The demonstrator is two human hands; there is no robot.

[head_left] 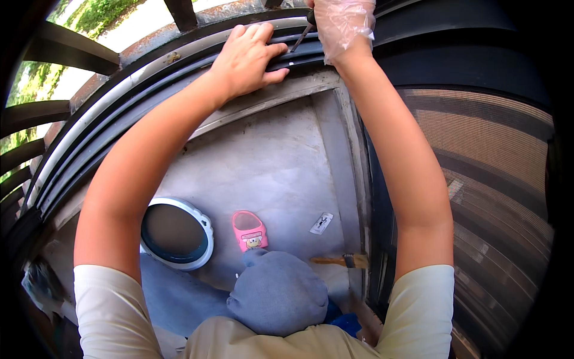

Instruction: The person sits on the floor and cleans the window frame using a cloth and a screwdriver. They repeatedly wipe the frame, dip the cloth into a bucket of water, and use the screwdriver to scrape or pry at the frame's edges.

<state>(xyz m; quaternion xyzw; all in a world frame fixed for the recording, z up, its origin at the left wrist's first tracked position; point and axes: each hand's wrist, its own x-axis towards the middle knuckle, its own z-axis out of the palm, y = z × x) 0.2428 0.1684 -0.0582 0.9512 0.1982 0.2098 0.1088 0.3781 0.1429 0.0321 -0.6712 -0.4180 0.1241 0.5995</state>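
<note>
Along the black window track (305, 51) at the top, my left hand (248, 57) lies bare with its fingers spread, resting on the rails. My right hand (345, 27) wears a thin clear plastic glove and is closed around the dark handle of what looks like a screwdriver (301, 38). Its thin shaft slants down to the left, and the tip reaches the track close to my left fingertips. Part of the handle is hidden by the glove, and the upper edge cuts off the right fingers. A small white bit (291, 64) sits on the track.
On the grey surface below are a pale blue basin (206, 224) of murky water, a pink slipper (248, 228), a small white packet (321, 223) and a wooden-handled brush (341, 261). Dark bars (75, 46) stand outside at left. A mesh window screen (478, 128) is at right.
</note>
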